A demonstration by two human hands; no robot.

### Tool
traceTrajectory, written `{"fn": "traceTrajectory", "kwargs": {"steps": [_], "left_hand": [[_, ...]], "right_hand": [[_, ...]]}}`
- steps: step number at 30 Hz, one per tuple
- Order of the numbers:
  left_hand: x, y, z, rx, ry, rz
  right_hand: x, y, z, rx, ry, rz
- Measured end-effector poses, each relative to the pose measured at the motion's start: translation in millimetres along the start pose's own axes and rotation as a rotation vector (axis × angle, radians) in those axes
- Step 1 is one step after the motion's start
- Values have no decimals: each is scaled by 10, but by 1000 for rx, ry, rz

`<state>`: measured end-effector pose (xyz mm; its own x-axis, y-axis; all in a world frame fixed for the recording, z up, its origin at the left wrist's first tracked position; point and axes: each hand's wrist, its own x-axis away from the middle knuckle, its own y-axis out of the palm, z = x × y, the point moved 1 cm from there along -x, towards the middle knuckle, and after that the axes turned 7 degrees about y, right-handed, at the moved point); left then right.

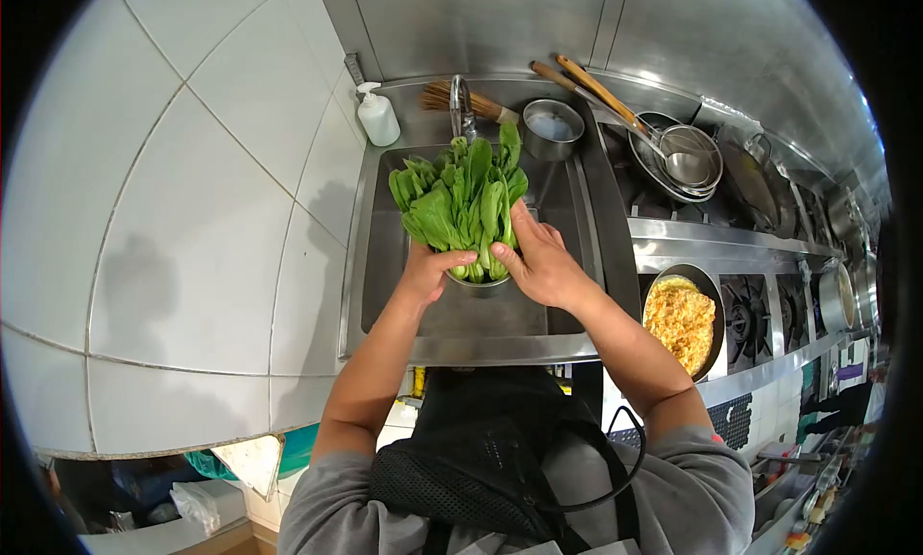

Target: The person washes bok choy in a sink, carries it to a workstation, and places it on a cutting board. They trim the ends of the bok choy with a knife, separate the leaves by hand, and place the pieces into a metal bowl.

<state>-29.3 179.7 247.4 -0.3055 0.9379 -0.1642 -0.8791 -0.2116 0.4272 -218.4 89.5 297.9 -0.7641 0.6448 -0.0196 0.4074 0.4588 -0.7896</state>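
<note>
A big bunch of leafy greens point(461, 204), pale at the stems and resembling bok choy, rises from a round metal bowl point(481, 289) in the steel sink point(413, 320). Little more than the bowl's near rim shows. My left hand point(430, 270) grips the bunch at its lower left, thumb across the stems. On the other side my right hand point(543, 259) clasps it, thumb at the stem ends and fingers along the leaves. Whether the fingers also touch the bowl is hidden. Behind the leaves stands the faucet point(461, 103).
A white pump bottle point(378, 118) is at the sink's back left corner. Behind the sink are a bamboo brush point(471, 101) and a metal pot point(552, 129). On the right stove sit a pan of yellow-orange food point(680, 324) and a wok with strainers and a ladle point(687, 161).
</note>
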Motion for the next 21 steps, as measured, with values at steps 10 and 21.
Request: {"fn": "traceTrajectory", "kwargs": {"steps": [10,21], "left_hand": [[8,-50,-18,191,56,-163],[80,37,-182,286,-218,-11]], "right_hand": [[100,4,355,-650,-77,22],[23,-69,251,-845,-19,-9]]}}
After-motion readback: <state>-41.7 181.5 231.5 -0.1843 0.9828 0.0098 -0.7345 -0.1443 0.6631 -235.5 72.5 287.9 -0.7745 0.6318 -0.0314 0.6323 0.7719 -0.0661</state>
